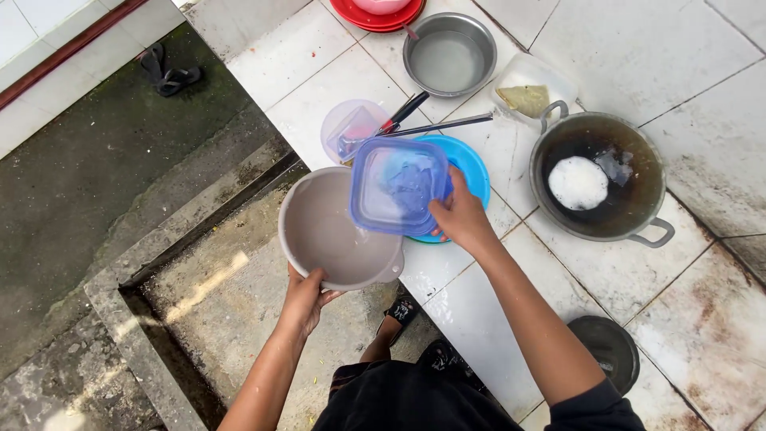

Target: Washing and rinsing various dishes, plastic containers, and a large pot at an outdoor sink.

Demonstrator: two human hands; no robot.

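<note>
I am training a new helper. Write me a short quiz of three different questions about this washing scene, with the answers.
1. True or false: the left hand holds the grey bowl by its rim.
2. What does the right hand hold? A) blue square container B) red plate C) spoon
3. Fill in: the dark wok has a white ____ inside.

Key:
1. True
2. A
3. Lump of foam, or something similar; it cannot be told exactly.

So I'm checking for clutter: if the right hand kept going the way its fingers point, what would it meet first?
Likely the blue plate just beyond the right hand, which holds the blue square container; depth is unclear.
</note>
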